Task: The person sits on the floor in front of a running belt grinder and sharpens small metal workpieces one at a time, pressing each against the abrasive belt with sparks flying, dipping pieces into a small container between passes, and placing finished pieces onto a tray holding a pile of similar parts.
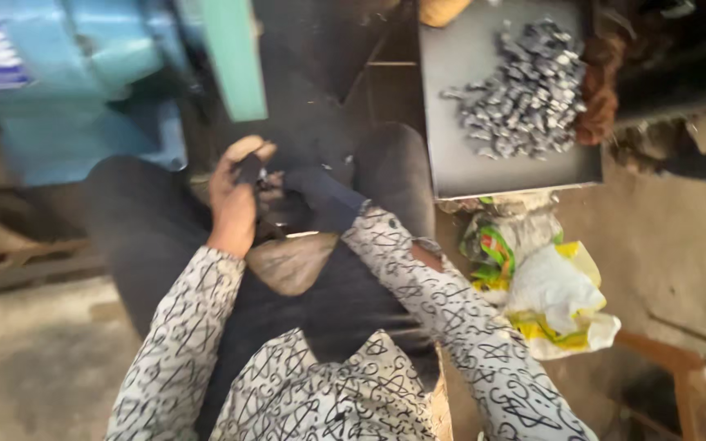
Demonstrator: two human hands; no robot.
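I sit with my knees up in dark trousers, wearing a white shirt with black scribble patterns. My left hand [234, 192] is raised between my knees, its fingers pinched on a small dark piece [249, 168]. My right hand [320, 196] wears a dark glove or cloth wrap and reaches toward the left hand, nearly touching it. The frame is blurred, so what the right hand holds is unclear. A dark tray [451, 98] at the upper right carries a heap of small grey metal parts [525, 90].
A blue-green machine body [83, 73] stands at the upper left with a green upright panel [234, 57]. Crumpled plastic bags [549, 286], white, yellow and green, lie on the floor at my right. A brown sack [292, 261] rests in my lap.
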